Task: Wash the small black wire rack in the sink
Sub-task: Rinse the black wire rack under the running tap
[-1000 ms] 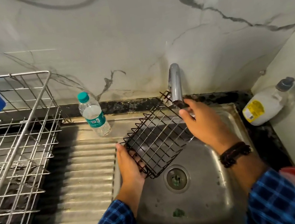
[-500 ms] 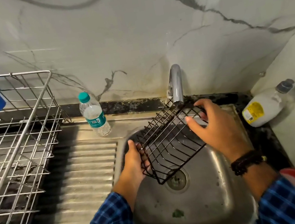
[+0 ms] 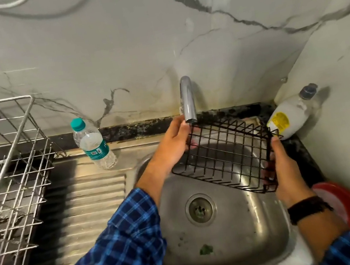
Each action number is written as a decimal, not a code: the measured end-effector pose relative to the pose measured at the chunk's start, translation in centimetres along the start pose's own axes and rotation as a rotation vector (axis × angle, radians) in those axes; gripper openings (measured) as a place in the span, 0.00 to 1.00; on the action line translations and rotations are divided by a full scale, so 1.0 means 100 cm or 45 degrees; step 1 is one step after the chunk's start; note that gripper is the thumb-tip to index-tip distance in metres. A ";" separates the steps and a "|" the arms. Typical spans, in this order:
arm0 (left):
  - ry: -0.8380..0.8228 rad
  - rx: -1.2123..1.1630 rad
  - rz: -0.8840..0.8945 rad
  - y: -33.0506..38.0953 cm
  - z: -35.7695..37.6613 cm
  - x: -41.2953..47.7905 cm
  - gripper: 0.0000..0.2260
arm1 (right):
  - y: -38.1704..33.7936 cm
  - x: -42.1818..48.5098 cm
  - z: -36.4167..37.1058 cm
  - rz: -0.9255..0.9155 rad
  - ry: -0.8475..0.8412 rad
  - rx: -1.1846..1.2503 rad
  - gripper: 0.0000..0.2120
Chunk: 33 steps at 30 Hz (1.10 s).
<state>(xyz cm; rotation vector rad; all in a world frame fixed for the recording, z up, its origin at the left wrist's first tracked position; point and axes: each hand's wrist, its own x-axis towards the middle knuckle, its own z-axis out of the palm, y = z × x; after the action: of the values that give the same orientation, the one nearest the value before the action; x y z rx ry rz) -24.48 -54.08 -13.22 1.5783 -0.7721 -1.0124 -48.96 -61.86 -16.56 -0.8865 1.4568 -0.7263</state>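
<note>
- Head view: small black wire rack [image 3: 226, 156] held over the sink [image 3: 223, 247], tilted, far-left corner right under the faucet [image 3: 188, 100] spout.
- Left hand [image 3: 171, 146] grips the rack's far-left edge, fingers curled closed on the wire just beside the spout; probably steering that corner into the stream.
- Right hand [image 3: 284, 167] grips the near-right corner, fingers wrapped round the wire, thumb up along the side; two-hand hold keeps the rack tilted, likely so water drains into the basin.
- Water flow: a thin stream seems to fall below the spout, too faint to be sure.
- Rack hangs clear of the basin floor, above and right of the drain [image 3: 200, 209].
- Water bottle [image 3: 93, 143] stands on the drainboard, far left of the sink; white soap bottle [image 3: 291, 113] lies in the far-right corner, just beside the rack; neither touched.
- Step judged: rinsing, rack not yet set down.
</note>
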 end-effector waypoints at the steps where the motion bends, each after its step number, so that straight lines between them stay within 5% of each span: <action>1: -0.042 0.047 0.030 0.003 0.002 0.000 0.09 | 0.003 0.002 -0.002 0.058 0.015 0.038 0.24; 5: -0.056 0.320 0.210 0.017 0.003 0.003 0.19 | 0.034 0.000 0.008 0.270 -0.116 0.270 0.23; 15: -0.093 0.701 0.271 0.017 0.002 -0.007 0.22 | 0.087 -0.017 0.032 0.668 -0.235 0.246 0.40; 17: -0.193 0.832 0.355 0.018 0.003 -0.010 0.25 | 0.084 -0.025 0.039 0.490 -0.128 0.178 0.32; 20: -0.312 1.100 0.495 0.019 0.006 -0.014 0.33 | 0.062 -0.038 0.046 -0.273 0.190 -0.101 0.21; 23: -0.319 1.412 0.712 0.018 0.011 -0.013 0.35 | 0.026 -0.038 0.054 -0.746 -0.137 -0.199 0.19; 29: -0.188 1.538 0.835 0.009 0.006 -0.017 0.29 | -0.015 -0.011 0.075 -0.521 -0.572 -0.355 0.13; 33: -0.010 1.426 0.738 0.003 -0.008 -0.022 0.29 | -0.027 -0.019 0.094 -0.472 -0.572 -0.455 0.19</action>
<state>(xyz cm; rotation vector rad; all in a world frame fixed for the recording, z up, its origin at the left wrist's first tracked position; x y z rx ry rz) -24.70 -51.92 -12.40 2.0220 -1.8612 -0.0909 -39.33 -60.97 -14.04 -1.5166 1.0407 -0.4906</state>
